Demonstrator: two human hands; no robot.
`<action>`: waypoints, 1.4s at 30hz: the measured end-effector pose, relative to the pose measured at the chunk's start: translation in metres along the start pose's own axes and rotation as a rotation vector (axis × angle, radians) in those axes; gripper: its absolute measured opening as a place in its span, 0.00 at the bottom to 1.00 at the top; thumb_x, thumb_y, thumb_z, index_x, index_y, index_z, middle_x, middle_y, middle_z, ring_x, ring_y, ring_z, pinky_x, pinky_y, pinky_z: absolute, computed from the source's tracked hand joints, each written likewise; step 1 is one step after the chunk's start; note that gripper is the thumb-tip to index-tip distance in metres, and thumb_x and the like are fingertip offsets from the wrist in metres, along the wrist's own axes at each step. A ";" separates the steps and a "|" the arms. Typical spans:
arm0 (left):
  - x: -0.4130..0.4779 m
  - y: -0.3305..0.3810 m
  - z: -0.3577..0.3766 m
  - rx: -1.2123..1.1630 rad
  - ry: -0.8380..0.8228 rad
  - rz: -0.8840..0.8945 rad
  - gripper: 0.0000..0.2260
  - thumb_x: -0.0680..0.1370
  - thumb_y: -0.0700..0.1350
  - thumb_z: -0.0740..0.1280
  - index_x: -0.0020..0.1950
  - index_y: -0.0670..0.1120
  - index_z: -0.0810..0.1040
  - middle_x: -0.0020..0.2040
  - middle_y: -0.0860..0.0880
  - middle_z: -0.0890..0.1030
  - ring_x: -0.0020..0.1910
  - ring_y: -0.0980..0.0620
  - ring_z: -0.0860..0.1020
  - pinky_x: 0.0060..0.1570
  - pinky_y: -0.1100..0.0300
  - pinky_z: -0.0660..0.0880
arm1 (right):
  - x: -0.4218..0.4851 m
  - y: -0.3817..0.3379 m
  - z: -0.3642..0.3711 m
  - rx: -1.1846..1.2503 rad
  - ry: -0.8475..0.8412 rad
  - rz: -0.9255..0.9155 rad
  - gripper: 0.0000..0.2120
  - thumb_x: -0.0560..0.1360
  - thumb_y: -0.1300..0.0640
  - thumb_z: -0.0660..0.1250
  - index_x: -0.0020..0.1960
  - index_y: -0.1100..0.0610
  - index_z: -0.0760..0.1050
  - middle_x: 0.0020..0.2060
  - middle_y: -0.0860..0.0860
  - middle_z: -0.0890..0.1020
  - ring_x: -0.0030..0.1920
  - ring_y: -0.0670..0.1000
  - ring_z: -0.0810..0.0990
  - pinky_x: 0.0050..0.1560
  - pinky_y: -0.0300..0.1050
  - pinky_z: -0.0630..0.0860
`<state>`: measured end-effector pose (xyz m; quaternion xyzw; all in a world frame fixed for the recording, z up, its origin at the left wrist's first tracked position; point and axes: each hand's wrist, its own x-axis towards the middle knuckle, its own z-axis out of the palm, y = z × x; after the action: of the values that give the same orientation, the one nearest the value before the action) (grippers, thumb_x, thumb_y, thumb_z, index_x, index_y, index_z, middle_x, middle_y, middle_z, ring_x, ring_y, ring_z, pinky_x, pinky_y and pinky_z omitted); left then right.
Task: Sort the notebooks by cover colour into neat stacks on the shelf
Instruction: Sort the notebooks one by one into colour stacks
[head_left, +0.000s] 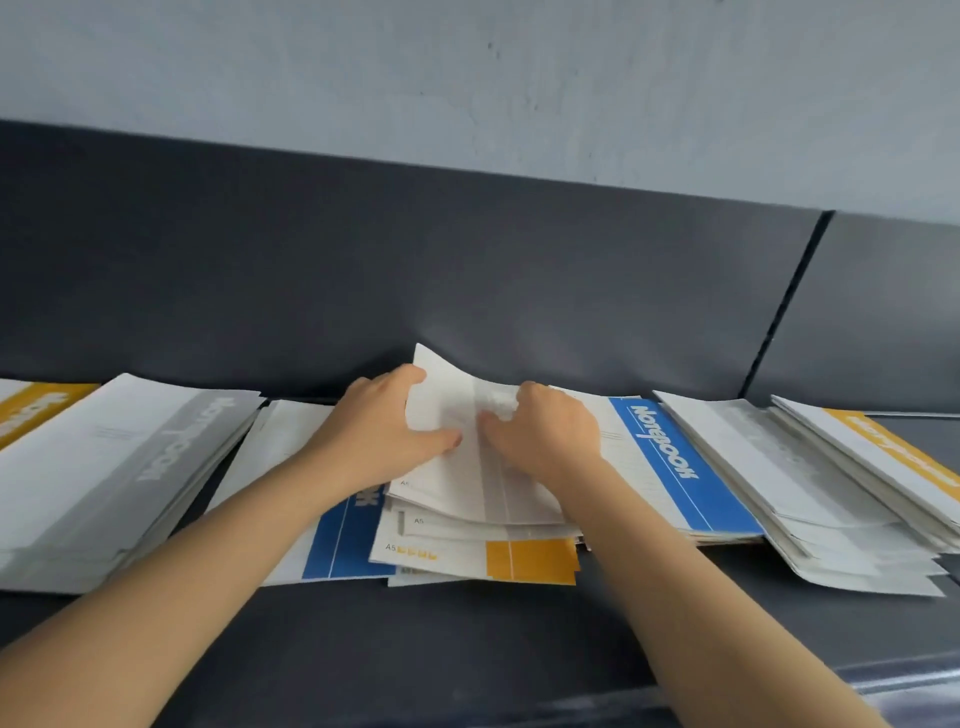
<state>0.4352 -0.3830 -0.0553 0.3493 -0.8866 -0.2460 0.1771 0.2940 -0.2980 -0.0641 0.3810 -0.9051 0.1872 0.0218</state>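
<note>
— Where's the notebook you have in hand?
— The white-backed notebook (467, 467) tops the mixed pile (457, 525) in the middle of the shelf (467, 649), near its back edge. Its far edge curls up against the dark back panel (467, 260).
— And your grip?
— My left hand (379, 431) is clamped on the notebook's far left corner, thumb flat across the cover. My right hand (540, 436) has its fingers curled onto the middle of the same cover, pinching the paper there.
— What lies under it?
— More white covers, then a yellow-banded notebook (530, 561) marked A5 toward the front edge, and a blue-banded notebook (348, 540) poking out on the left beneath my wrist.
— Around the pile?
— Just to its right, touching it, I see a blue stack (670, 457) reading Notebook. Beyond that comes the right grey stack (789, 467), then a yellow-topped stack (893, 452) at the shelf's right end. On the other side sits the left grey stack (130, 457), and a yellow notebook (31, 410) at the left end, cut off by the view.
</note>
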 end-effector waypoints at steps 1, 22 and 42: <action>0.001 -0.002 0.000 -0.034 0.011 0.002 0.34 0.74 0.58 0.70 0.76 0.51 0.61 0.69 0.49 0.69 0.68 0.50 0.66 0.58 0.57 0.68 | 0.002 0.001 0.002 0.003 0.009 -0.009 0.19 0.76 0.41 0.60 0.55 0.56 0.72 0.50 0.51 0.78 0.43 0.53 0.70 0.41 0.43 0.65; -0.008 0.005 0.000 -0.926 -0.003 0.010 0.26 0.75 0.33 0.69 0.69 0.54 0.72 0.65 0.61 0.76 0.62 0.62 0.76 0.55 0.61 0.78 | 0.003 0.007 -0.005 0.506 -0.157 -0.016 0.20 0.75 0.42 0.63 0.35 0.58 0.71 0.27 0.52 0.70 0.30 0.51 0.69 0.35 0.44 0.66; -0.003 -0.007 -0.018 -0.810 -0.231 -0.253 0.13 0.73 0.42 0.70 0.56 0.40 0.83 0.51 0.44 0.85 0.53 0.45 0.83 0.58 0.52 0.74 | 0.004 0.020 -0.021 1.065 -0.317 0.110 0.10 0.72 0.48 0.72 0.47 0.53 0.76 0.47 0.43 0.76 0.55 0.51 0.78 0.61 0.46 0.75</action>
<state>0.4496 -0.3908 -0.0450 0.3276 -0.6829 -0.6311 0.1679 0.2745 -0.2803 -0.0499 0.3152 -0.6962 0.5602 -0.3198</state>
